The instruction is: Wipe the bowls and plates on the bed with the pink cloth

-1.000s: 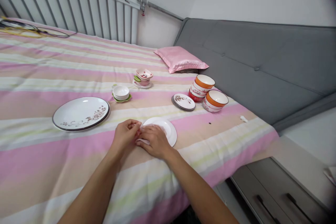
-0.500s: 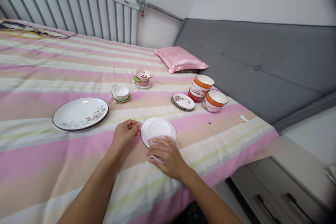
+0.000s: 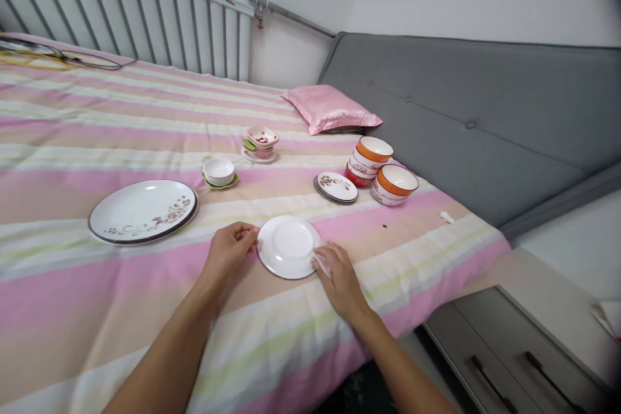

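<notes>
A small white plate [image 3: 290, 240] with a thin dark rim lies on the striped bedspread, a round ring showing on its upward side; it looks bottom up. At its left edge, my left hand [image 3: 233, 247] pinches the rim between thumb and fingers. My right hand [image 3: 343, 283] is closed around a thin white tissue [image 3: 324, 264] at the plate's right edge. Part of the tissue is hidden under the fingers. Farther left lies a large oval plate [image 3: 140, 207] with a brown flower pattern and dark rim.
Beyond the plate stand stacked flowered saucers [image 3: 336, 186], orange-rimmed bowls [image 3: 398, 181], small white dishes [image 3: 218, 171] and pink square dishes [image 3: 262, 137]. A pink pillow [image 3: 332, 110] rests by the grey headboard [image 3: 460, 90]. Cables [image 3: 58, 58] lie far left. The bed edge drops off beside drawers [image 3: 514, 343].
My right hand, with the tissue, has moved from the plate's near edge to its right edge, uncovering the near rim. My left hand has come up against the left rim.
</notes>
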`<action>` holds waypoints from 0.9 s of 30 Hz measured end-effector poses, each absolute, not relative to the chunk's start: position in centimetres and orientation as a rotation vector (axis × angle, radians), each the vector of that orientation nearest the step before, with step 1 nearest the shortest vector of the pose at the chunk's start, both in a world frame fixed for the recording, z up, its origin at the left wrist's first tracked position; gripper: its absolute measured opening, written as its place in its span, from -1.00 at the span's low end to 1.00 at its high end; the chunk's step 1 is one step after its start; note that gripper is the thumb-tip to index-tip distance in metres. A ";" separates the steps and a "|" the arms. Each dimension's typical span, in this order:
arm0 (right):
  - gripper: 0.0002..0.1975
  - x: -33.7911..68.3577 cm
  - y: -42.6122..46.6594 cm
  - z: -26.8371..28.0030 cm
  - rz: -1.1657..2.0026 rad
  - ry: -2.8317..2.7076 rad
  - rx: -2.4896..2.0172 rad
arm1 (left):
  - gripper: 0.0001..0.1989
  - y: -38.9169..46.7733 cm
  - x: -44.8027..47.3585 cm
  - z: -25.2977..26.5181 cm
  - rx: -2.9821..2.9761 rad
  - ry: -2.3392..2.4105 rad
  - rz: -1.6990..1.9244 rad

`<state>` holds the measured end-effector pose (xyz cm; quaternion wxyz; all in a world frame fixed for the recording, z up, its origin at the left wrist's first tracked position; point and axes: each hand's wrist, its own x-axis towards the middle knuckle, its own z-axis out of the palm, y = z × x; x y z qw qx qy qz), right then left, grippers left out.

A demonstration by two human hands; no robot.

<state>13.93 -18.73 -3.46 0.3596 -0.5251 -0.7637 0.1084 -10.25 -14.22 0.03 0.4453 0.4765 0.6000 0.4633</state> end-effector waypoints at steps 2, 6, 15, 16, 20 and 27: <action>-0.70 13.7 -18.0 -3.6 0.279 -1.963 -1.356 | -0.64 -14.3 -10.2 0.1 1.186 1.485 1.149; -0.66 12.6 -16.2 -3.6 0.301 -1.919 -1.397 | -0.64 -14.2 -10.2 0.2 1.182 1.483 1.157; -0.62 9.8 -11.7 -2.3 0.331 -1.894 -1.656 | -0.63 -14.2 -10.2 0.2 1.164 1.468 1.162; -0.62 9.6 -11.3 -2.2 0.333 -1.909 -1.659 | -0.62 -14.2 -10.2 0.2 1.165 1.467 1.167; -0.65 8.9 -9.9 -2.0 0.334 -2.010 -1.632 | -0.61 -14.1 -10.2 0.1 1.170 1.458 1.170; -0.70 6.6 -9.3 -1.5 0.286 -2.274 -1.428 | -0.63 -13.9 -10.4 -0.5 1.178 1.440 1.167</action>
